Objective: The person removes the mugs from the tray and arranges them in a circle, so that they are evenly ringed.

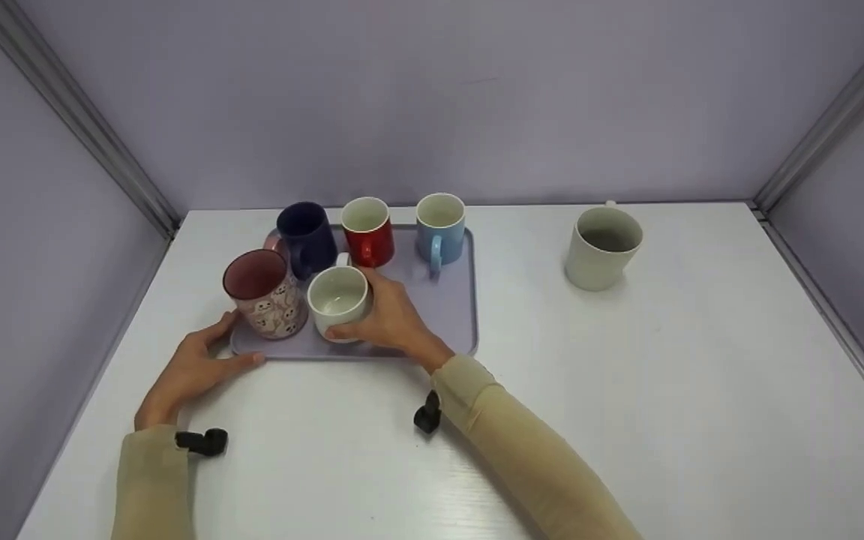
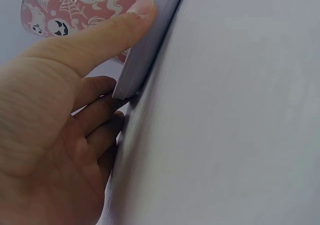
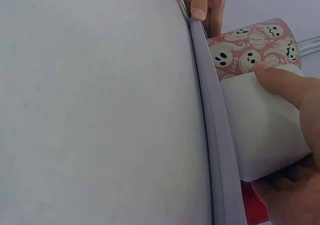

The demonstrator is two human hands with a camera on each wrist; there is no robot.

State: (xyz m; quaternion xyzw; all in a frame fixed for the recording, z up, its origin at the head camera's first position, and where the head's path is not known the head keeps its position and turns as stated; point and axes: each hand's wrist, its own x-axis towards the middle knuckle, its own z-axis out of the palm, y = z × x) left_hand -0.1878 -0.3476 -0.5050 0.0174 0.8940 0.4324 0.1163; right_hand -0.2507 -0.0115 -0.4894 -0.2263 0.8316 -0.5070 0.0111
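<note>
Right hand grips white mug at front of tray, beside ghost-print mug; left hand holds tray corner. Step seems mug placing; next calls for level seating, then release.

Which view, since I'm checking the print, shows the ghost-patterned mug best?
The right wrist view. The ghost-patterned mug looks large, ghosts clear and "Boo" readable, though the white mug hides part. The left wrist view gives a cropped piece, partly behind the left hand; the head view includes its open top, but tiny print.
</note>
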